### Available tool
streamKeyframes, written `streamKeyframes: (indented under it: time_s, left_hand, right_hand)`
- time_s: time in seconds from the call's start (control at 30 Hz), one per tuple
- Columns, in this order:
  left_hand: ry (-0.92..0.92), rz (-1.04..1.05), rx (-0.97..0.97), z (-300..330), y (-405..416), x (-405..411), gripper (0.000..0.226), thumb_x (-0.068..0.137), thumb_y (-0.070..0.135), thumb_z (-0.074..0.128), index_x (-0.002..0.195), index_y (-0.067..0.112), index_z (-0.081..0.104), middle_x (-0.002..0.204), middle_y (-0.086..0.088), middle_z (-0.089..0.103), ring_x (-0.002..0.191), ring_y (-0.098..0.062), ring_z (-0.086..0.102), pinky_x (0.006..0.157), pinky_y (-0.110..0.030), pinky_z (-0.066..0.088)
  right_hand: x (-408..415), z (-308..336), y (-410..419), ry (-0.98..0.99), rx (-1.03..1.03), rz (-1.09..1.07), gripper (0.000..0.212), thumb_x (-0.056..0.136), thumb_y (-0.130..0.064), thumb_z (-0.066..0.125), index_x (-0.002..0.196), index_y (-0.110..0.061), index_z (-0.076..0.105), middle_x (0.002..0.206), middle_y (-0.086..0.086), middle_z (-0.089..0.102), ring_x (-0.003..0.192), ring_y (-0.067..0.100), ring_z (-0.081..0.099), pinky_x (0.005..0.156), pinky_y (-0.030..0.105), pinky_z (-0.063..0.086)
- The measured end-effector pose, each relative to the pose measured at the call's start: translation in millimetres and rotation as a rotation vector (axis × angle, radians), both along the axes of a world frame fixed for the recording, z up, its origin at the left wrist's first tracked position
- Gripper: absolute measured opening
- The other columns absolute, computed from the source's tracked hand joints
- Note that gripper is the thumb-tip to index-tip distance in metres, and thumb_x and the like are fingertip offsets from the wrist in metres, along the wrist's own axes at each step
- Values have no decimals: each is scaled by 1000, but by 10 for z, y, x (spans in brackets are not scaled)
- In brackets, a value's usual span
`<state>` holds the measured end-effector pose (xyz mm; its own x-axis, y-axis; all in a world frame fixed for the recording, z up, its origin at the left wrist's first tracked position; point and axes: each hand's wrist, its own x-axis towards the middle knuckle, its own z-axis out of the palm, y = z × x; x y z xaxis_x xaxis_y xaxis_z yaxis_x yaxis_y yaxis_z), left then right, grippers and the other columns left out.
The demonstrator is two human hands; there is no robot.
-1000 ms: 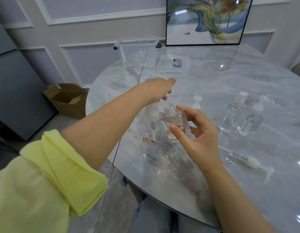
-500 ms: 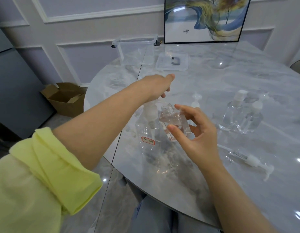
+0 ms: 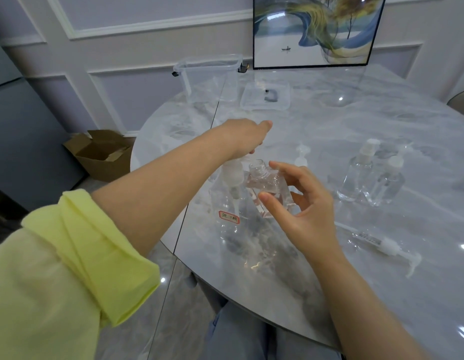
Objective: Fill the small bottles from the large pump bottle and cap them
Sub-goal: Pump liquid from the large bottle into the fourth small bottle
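A large clear pump bottle (image 3: 227, 219) with a red-edged label stands near the table's front edge. My left hand (image 3: 245, 135) lies on top of its white pump head, fingers stretched forward. My right hand (image 3: 301, 203) holds a small clear uncapped bottle (image 3: 264, 184), tilted, with its open neck close under the pump spout. Two small capped bottles (image 3: 371, 175) with white pump tops stand to the right. A loose white pump cap (image 3: 302, 155) stands behind the small bottle.
A loose pump with a long tube (image 3: 384, 246) lies on the marble table (image 3: 381, 294) at the right. A clear plastic bin (image 3: 210, 76) and its lid (image 3: 264, 96) sit at the back. A framed picture (image 3: 314, 29) leans on the wall. A cardboard box (image 3: 103, 154) is on the floor.
Both hands and the bottles keep nearly the same pose. The view has shifted slightly.
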<state>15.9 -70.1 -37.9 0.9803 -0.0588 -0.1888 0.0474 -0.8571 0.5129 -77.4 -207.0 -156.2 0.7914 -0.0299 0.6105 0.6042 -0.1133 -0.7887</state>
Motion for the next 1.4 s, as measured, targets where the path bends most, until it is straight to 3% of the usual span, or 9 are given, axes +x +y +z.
streamKeyframes:
  time_s: [0.23, 0.57, 0.7, 0.8, 0.87, 0.97, 1.17, 1.4]
  left_hand:
    - [-9, 11, -6, -22, 11, -28, 62, 106, 57, 23, 121, 15, 67, 115, -4, 70, 110, -24, 64, 92, -35, 41]
    - [-11, 34, -68, -25, 21, -16, 63, 105, 61, 23, 118, 19, 68, 111, -1, 72, 111, -24, 63, 92, -36, 39]
    - [70, 44, -69, -82, 44, -22, 65, 103, 63, 24, 119, 18, 68, 114, -4, 71, 114, -25, 62, 105, -39, 41]
    - [25, 25, -66, -34, 17, -5, 63, 104, 61, 23, 121, 19, 66, 116, -2, 69, 114, -25, 62, 97, -38, 41]
    - [13, 27, -64, -47, 24, 5, 61, 104, 60, 24, 120, 19, 66, 116, -2, 69, 114, -25, 62, 94, -37, 40]
    - [58, 22, -33, -84, 32, -17, 65, 104, 62, 23, 124, 17, 66, 117, -3, 68, 115, -26, 61, 103, -39, 40]
    - [24, 11, -43, -72, 26, 7, 63, 104, 63, 23, 123, 20, 66, 116, -1, 69, 116, -25, 61, 106, -40, 40]
    - [0, 20, -76, -51, 37, 25, 62, 104, 62, 23, 122, 21, 67, 117, -1, 70, 113, -24, 62, 99, -38, 41]
  right_hand:
    - [9, -11, -1, 20, 17, 15, 45, 82, -26, 82, 124, -21, 68, 116, -6, 69, 110, 17, 66, 91, 26, 56]
    - [-8, 7, 5, 19, 14, 7, 44, 83, -28, 81, 124, -24, 67, 117, -8, 68, 112, 16, 66, 90, 19, 52]
    - [9, -16, 3, 17, -1, 7, 44, 83, -27, 81, 124, -21, 68, 116, -7, 69, 111, 17, 66, 92, 26, 54]
    - [-1, 6, -5, 19, 20, -5, 44, 82, -27, 81, 124, -25, 67, 117, -6, 70, 112, 17, 66, 92, 23, 54]
    - [6, 5, 11, 13, 20, -1, 43, 82, -29, 82, 123, -28, 67, 117, -5, 70, 112, 18, 67, 93, 28, 56]
    - [12, -22, 9, 22, 16, -1, 43, 82, -32, 80, 123, -26, 67, 116, -5, 70, 111, 19, 67, 92, 40, 57]
    - [7, 3, 3, 5, 7, -8, 45, 82, -32, 81, 124, -22, 68, 118, -6, 70, 111, 15, 67, 90, 26, 56]
    - [0, 13, 7, 18, 24, -8, 44, 82, -32, 82, 123, -27, 67, 118, -9, 70, 110, 16, 68, 90, 27, 56]
